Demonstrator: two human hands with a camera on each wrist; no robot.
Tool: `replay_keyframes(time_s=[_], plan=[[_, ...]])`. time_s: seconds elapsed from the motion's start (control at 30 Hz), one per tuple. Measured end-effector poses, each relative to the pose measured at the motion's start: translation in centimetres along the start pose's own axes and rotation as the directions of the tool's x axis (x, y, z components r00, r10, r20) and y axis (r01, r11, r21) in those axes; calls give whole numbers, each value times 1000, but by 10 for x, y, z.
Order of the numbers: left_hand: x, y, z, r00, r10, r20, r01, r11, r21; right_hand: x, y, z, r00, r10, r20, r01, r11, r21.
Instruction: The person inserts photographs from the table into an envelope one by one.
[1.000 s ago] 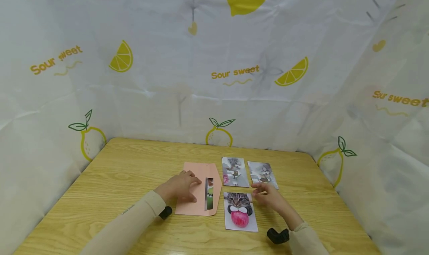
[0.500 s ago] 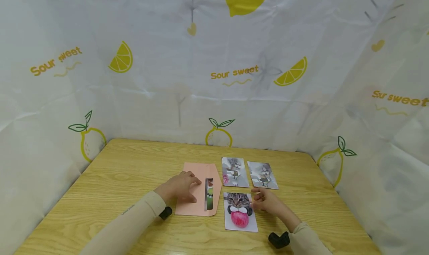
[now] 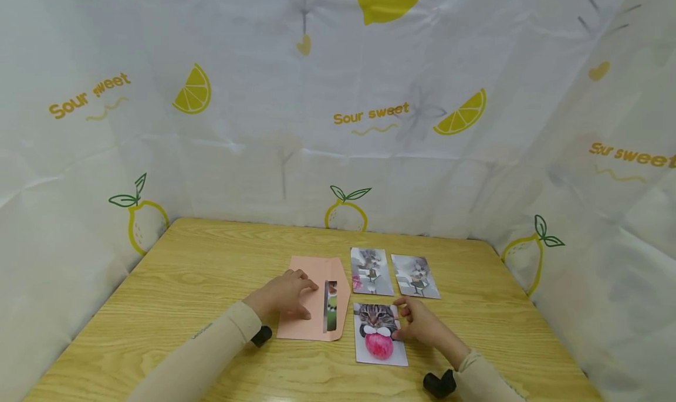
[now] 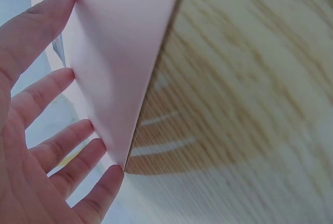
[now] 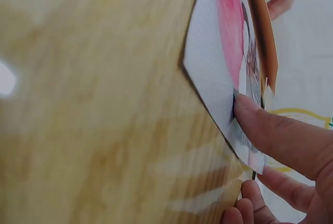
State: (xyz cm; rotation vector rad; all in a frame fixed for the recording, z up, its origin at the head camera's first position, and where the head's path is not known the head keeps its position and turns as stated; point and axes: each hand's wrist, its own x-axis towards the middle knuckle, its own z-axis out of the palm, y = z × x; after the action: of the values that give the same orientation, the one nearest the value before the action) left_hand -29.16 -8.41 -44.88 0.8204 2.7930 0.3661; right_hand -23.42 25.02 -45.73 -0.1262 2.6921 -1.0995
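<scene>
A pink envelope [image 3: 313, 329] lies flat with its flap pointing right; a strip of a green and brown picture [image 3: 332, 308] shows near the flap. My left hand [image 3: 285, 293] rests spread fingertips on the envelope, also visible in the left wrist view. To the right lies a cat photo card [image 3: 377, 337] with a pink ball. My right hand [image 3: 421, 324] pinches this card at its right edge near the top corner. In the right wrist view the thumb [image 5: 250, 112] lies on the card's face, with the index finger [image 5: 283, 185] at the edge.
Behind the cat photo card lie two grey photo cards [image 3: 372, 273] [image 3: 417, 277] side by side. Dark wrist-worn pieces [image 3: 439, 384] sit under both forearms. A white lemon-print curtain [image 3: 253, 144] encloses the wooden table [image 3: 222, 243] at the back and sides.
My right hand has come down from above the card's top right corner to its right edge and taken hold there. The left hand and the envelope have stayed in place.
</scene>
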Motion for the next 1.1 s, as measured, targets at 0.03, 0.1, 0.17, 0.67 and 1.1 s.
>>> replay_keyframes(time_s=[0.03,0.1,0.17,0.67,1.1], plan=[[0,0,0,1000,-2,1,2,1000,-2,0,-1,1,1000,5,-8,-5,1000,-5],[0,0,0,1000,-3,1,3,1000,-2,-1,-1,3,1000,13,-25,-13,1000,4],[0,0,1,1000,-1,-1,1,1000,-1,-3,-1,5,1000,-3,-29,3,1000,26],[-2,3,-3,1000,9,2,-9,1000,-20,-14,-14,-8,977,-213,14,208,966,150],[-1,4,-3,1000,6,2,-6,1000,-11,-9,-44,-33,983,-180,-38,183,928,325]])
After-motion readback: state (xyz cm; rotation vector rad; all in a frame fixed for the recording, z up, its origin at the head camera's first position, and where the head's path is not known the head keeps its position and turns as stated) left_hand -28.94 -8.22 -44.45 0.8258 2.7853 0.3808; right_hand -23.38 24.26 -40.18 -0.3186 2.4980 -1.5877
